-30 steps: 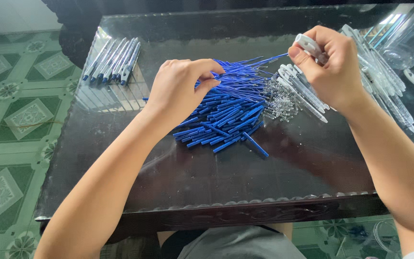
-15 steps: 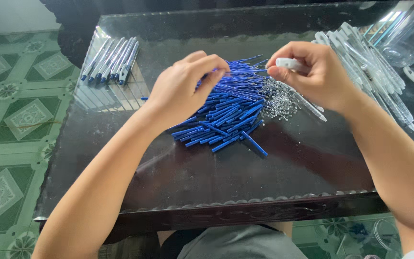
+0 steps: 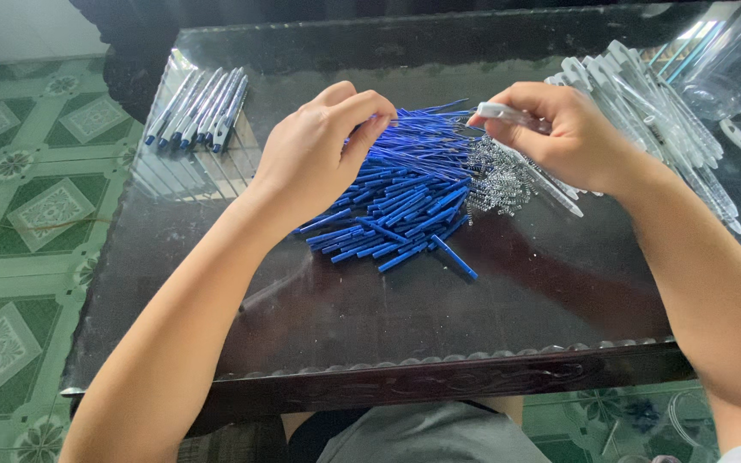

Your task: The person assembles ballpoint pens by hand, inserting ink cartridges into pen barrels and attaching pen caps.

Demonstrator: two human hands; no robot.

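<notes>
A dark glass-topped table (image 3: 345,334) fills most of the view, its right edge and far right corner cut off by the frame. Reflections on the glass blur the far left part, so the row of assembled pens (image 3: 197,110) lying there looks doubled. At the far right, a heap of clear pen barrels (image 3: 671,129) runs out of view, and beside it clear plastic packaging (image 3: 735,60) is too glary to make out.

In the middle lies a pile of blue refills (image 3: 405,201), its thin tips pointing far and right. The left part of the pile is hidden behind the left hand (image 3: 319,154). Just right of the pile, touching it, sits a small heap of metal springs (image 3: 499,176), partly covered by the right hand (image 3: 568,133).

The left forearm comes in from the near left, wrist bent, the hand hovering over the refills with fingers curled and thumb and forefinger pinched together; whether they grip a refill cannot be told, since the fingertips hide the spot. The right forearm enters from the near right. That hand is closed around a clear pen barrel (image 3: 508,113), held level above the springs, its end pointing left toward the left hand's fingertips.
</notes>
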